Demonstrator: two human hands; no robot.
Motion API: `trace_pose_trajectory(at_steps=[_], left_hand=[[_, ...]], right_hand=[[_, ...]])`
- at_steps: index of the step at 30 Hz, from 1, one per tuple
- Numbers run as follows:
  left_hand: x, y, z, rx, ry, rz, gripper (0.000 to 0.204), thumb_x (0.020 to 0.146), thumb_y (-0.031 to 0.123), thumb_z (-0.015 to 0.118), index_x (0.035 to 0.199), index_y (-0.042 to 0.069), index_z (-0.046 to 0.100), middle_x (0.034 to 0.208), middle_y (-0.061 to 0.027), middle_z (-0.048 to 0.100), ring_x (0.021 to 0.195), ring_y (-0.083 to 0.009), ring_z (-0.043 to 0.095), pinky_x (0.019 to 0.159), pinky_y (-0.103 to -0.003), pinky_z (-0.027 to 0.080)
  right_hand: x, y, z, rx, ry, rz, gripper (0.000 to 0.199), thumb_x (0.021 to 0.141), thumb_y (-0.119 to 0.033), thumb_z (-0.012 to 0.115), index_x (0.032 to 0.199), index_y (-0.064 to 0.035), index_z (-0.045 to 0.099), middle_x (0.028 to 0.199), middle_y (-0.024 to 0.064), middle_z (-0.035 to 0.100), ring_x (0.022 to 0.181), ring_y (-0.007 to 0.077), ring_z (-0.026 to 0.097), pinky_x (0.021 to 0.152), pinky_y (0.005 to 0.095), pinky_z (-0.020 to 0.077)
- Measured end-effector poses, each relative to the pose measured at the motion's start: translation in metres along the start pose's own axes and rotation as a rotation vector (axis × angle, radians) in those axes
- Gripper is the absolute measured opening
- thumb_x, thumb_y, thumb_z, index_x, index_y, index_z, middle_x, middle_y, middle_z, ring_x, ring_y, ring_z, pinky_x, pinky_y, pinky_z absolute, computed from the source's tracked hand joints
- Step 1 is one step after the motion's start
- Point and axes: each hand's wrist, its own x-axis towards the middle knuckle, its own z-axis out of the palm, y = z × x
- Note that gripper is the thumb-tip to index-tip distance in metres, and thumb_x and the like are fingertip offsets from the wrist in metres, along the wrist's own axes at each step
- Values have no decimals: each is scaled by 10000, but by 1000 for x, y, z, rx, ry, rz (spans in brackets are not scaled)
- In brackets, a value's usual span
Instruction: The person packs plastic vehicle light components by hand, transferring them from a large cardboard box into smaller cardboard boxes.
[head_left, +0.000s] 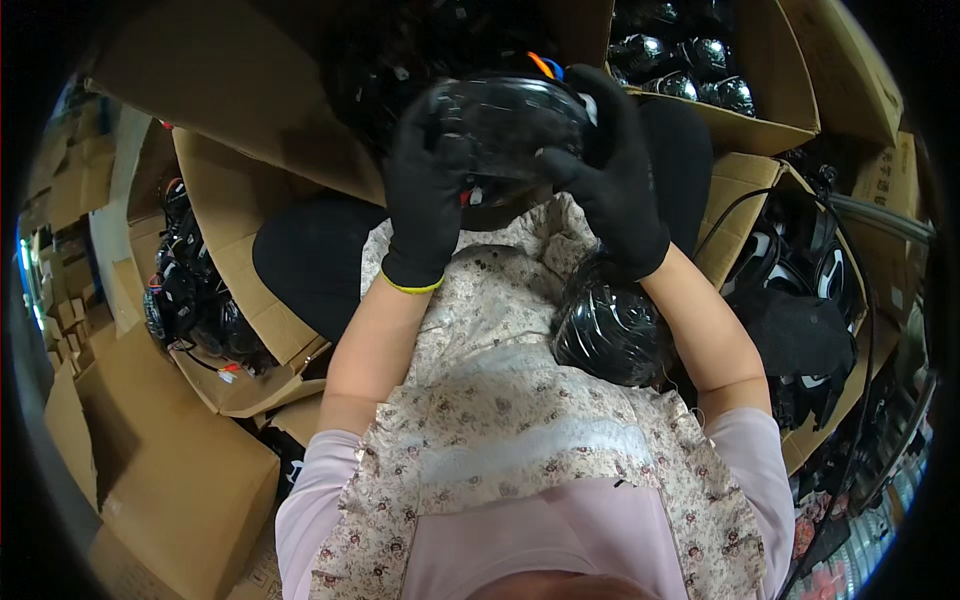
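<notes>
Head view. Rm: storage area, cardboard ctns stacked all round, dim; pers. seated, floral apron [500, 400] over lap, dk trousers. Upper L: lg brown flap [230, 90]. Upper R: open ctn [775, 60] w/ rows of glossy blk. film-wrapped items [690, 60]. R side: ctn [735, 190] of blk. parts w/ grey trim, blk. cable [868, 350] running past. L side: open ctn [240, 260] w/ blk. cabled parts [185, 280]. Lower L: plain brown ctn [180, 440]. On lap, nr R forearm: dk round item [610, 330], shiny, film-ridged.

Main item: wrapped bundle [515, 130], held above lap btwn both hands. Blk., wide, rounded; clear film, creased, w/ bright glare along far edge; contents not legible thru film. Orange/blue strands [545, 66] at far R edge.

L hand [425, 165]: blk. glove, yellow cuff; fingers curled on bundle's L end. R hand [615, 180]: blk. glove; fingers round R end, thumb on near side.
</notes>
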Motion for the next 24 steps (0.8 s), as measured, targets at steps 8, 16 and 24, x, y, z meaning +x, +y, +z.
trace_pose_trajectory(at_steps=[8, 16, 24], left_hand=[[9, 24, -8, 302, -35, 290, 563, 798, 209, 761, 1295, 49, 550, 1251, -102, 571, 1170, -232, 540, 1028, -369, 421], [11, 26, -8, 354, -152, 366, 299, 766, 184, 766, 1029, 65, 686, 1044, -84, 634, 992, -237, 602, 876, -347, 484], [16, 23, -17, 467, -194, 623, 334, 743, 169, 796, 1033, 58, 672, 1078, -104, 640, 993, -251, 614, 888, -354, 481]], right_hand=[[-5, 6, -3, -240, -203, -6, 624, 745, -122, 806, 1299, -43, 530, 1177, 142, 614, 1107, 273, 583, 951, 371, 488], [-2, -8, -12, -653, -209, -324, 656, 637, -142, 817, 1242, -63, 578, 1145, 141, 628, 1060, 346, 575, 925, 428, 460], [4, -19, -9, -759, -242, -431, 620, 649, -132, 810, 1218, -49, 580, 1111, 136, 616, 1022, 347, 576, 888, 422, 474]])
